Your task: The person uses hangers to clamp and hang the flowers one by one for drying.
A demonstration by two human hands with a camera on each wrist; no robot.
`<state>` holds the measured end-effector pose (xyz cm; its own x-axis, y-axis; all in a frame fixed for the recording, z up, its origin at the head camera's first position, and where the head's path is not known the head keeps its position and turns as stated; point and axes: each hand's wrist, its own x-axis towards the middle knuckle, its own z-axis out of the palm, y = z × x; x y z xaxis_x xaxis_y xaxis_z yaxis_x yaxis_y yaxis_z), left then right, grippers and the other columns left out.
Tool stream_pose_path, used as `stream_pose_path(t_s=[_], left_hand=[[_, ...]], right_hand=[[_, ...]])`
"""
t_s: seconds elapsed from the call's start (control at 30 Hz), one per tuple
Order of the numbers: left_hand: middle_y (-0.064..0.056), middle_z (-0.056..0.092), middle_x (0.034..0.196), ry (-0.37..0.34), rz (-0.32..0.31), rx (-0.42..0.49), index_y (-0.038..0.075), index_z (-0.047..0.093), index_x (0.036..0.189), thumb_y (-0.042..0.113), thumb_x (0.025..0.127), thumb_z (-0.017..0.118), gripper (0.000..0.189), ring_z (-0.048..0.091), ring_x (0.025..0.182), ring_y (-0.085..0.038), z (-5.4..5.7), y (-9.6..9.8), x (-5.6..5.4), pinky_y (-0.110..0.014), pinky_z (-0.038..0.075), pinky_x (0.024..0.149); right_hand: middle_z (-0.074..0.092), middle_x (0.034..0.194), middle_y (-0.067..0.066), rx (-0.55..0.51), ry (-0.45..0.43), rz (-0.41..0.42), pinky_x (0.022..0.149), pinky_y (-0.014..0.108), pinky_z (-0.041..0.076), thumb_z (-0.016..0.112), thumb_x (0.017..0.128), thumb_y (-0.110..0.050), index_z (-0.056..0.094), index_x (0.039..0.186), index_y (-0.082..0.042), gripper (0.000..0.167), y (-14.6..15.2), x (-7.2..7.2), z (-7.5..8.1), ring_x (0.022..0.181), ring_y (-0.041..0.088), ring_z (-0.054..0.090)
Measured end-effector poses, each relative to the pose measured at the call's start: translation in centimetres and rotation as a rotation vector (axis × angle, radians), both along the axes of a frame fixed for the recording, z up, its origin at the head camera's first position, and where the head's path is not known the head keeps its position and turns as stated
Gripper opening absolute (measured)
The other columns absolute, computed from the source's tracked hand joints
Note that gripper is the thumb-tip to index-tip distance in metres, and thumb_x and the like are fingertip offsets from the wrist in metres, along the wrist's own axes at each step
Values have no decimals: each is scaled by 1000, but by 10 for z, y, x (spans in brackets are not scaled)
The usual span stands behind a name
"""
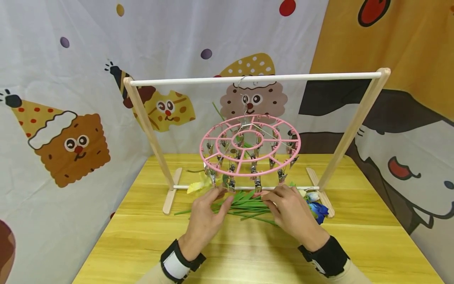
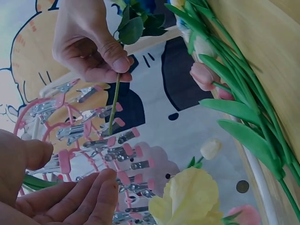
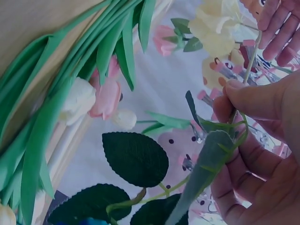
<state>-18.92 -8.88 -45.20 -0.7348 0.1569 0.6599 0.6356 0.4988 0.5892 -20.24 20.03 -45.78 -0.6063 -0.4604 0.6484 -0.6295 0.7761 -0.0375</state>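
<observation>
My right hand (image 1: pixel 289 211) pinches the thin green stem (image 2: pixel 114 103) of an artificial flower between thumb and fingertips. Dark serrated leaves (image 3: pixel 136 159) hang beside that hand, and a bit of blue shows at the lower edge of the right wrist view. My left hand (image 1: pixel 205 217) is near the stem's far end, its fingers extended and thumb apart in the left wrist view. Both hands are below the near rim of a pink round clip hanger (image 1: pixel 238 173), whose metal clips (image 1: pixel 257 184) have pink tips.
A wooden stand with a white top rod (image 1: pixel 198 81) carries the hanger. Green-stemmed tulips (image 3: pixel 105 96) lie on the wooden table (image 1: pixel 248 252) around its lower rod. Blue flowers (image 1: pixel 319 212) are at the right foot, a yellow flower (image 1: pixel 195 187) at the left. A printed cloth (image 1: pixel 170 35) hangs behind.
</observation>
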Motion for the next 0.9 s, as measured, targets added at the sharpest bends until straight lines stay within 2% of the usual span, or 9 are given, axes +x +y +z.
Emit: stream_pose_path(t_s=[0.07, 0.3, 0.53, 0.63, 0.73, 0.77, 0.83, 0.9], left_hand=[[-11, 87, 132, 4, 2, 10, 12, 82, 137, 21, 112, 82, 26, 88, 116, -26, 2, 2, 1, -40, 74, 98], [-13, 89, 125, 57, -14, 68, 7, 82, 134, 14, 113, 80, 23, 89, 111, -25, 6, 9, 0, -37, 74, 96], [-13, 90, 116, 101, -7, 87, 5, 82, 122, 6, 111, 80, 11, 90, 105, -25, 10, 14, -1, -41, 75, 95], [-14, 90, 117, 107, 4, 90, 4, 82, 128, 6, 110, 80, 18, 90, 105, -24, 12, 15, -2, -40, 75, 96], [-13, 89, 117, 109, 22, 90, 3, 81, 138, 9, 111, 80, 27, 90, 104, -23, 13, 16, -2, -39, 75, 94], [-13, 89, 116, 109, 31, 87, 3, 80, 141, 11, 111, 80, 31, 89, 103, -23, 14, 16, -1, -38, 75, 94], [-12, 89, 115, 109, 40, 84, 3, 79, 145, 12, 112, 80, 35, 89, 104, -23, 15, 16, -1, -38, 75, 92], [-12, 90, 115, 110, 50, 80, 2, 78, 146, 13, 112, 80, 36, 89, 104, -24, 17, 17, -1, -39, 75, 91]], right_hand=[[82, 97, 1, -7, 20, 9, 77, 41, 55, 99, 92, -9, 91, 108, -17, 20, 3, 1, 1, 88, 20, 75], [85, 105, -1, -34, 68, 56, 79, 43, 60, 99, 91, -6, 92, 118, -21, 32, 11, 6, 7, 94, 21, 76], [77, 100, -3, -72, 90, 81, 80, 39, 53, 98, 89, -2, 90, 119, -24, 38, 15, 11, 13, 91, 16, 69], [76, 99, -2, -93, 96, 95, 80, 40, 52, 96, 93, -4, 90, 122, -23, 35, 15, 12, 16, 90, 16, 69], [76, 99, -1, -107, 111, 105, 80, 40, 51, 84, 110, -19, 90, 124, -24, 16, 15, 12, 18, 90, 17, 69], [76, 99, -1, -111, 116, 108, 80, 41, 52, 77, 115, -24, 90, 125, -24, 16, 14, 12, 19, 90, 18, 69], [76, 99, 0, -116, 120, 110, 81, 42, 52, 61, 123, -35, 90, 124, -24, 30, 14, 13, 21, 90, 19, 69], [77, 101, 0, -118, 118, 106, 83, 43, 53, 51, 125, -42, 89, 125, -24, 42, 14, 15, 23, 92, 20, 70]])
